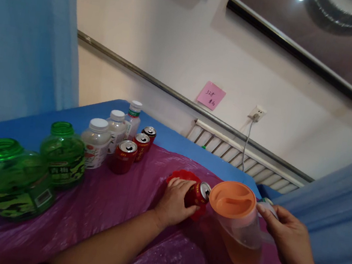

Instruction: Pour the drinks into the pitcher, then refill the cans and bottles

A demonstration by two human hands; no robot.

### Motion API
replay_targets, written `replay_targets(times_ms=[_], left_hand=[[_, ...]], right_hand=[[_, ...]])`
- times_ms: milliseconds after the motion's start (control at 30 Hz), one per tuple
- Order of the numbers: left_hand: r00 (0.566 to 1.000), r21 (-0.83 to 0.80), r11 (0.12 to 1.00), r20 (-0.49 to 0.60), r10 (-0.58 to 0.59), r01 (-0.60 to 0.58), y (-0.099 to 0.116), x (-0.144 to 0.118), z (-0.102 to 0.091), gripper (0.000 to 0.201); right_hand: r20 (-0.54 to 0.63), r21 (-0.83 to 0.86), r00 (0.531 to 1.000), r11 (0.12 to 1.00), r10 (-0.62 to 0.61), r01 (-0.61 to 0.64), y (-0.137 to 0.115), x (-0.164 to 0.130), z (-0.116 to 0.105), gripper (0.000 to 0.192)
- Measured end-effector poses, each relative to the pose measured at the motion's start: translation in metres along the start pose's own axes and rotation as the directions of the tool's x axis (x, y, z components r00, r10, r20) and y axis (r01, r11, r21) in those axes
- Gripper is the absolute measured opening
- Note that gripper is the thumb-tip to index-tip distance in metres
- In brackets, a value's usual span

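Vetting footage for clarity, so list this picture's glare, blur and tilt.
Head view: bright spot on the framed picture, glints on the purple sheet; same view: blur low on the pitcher and on the leftmost green jar, wall rail slanting down rightward.

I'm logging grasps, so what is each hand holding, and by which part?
The left hand holds a red metal drink can around its side; the right hand holds a clear plastic pitcher with an orange lid by its handle.

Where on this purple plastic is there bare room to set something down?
Bare: between the row of cans and the left hand; also between the left forearm and the pitcher. Crowded: among the green jars and bottles, and at the red dish.
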State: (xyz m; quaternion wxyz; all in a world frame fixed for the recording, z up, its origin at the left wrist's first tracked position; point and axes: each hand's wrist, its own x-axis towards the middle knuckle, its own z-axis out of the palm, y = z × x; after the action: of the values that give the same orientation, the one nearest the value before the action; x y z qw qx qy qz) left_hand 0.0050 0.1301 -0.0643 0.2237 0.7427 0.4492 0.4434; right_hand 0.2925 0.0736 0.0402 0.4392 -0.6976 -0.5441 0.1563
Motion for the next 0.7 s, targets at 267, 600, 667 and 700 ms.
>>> replay_targets(times_ms=[267, 600, 667, 700], left_hand=[[1.0, -0.001, 1.0, -0.005, 0.0, 0.0, 0.001, 0.0, 0.0, 0.059], [1.0, 0.002, 1.0, -0.002, -0.002, 0.002, 0.001, 0.0, 0.0, 0.06], [1.0, 0.001, 1.0, -0.003, -0.003, 0.003, 0.001, 0.0, -0.001, 0.06], [1.0, 0.0, 1.0, -0.001, -0.003, 0.003, 0.001, 0.0, -0.001, 0.059]], right_hand=[[0.004, 0.021, 1.0, 1.0, 0.012, -0.012, 0.003, 0.0, 0.0, 0.049], [-0.008, 0.021, 1.0, 1.0, 0.01, -0.01, -0.005, -0.005, 0.002, 0.048], [-0.004, 0.03, 1.0, 0.999, 0.014, -0.014, -0.002, -0.003, 0.002, 0.049], [-0.009, 0.033, 1.0, 0.999, 0.012, -0.012, -0.001, -0.002, 0.002, 0.049]])
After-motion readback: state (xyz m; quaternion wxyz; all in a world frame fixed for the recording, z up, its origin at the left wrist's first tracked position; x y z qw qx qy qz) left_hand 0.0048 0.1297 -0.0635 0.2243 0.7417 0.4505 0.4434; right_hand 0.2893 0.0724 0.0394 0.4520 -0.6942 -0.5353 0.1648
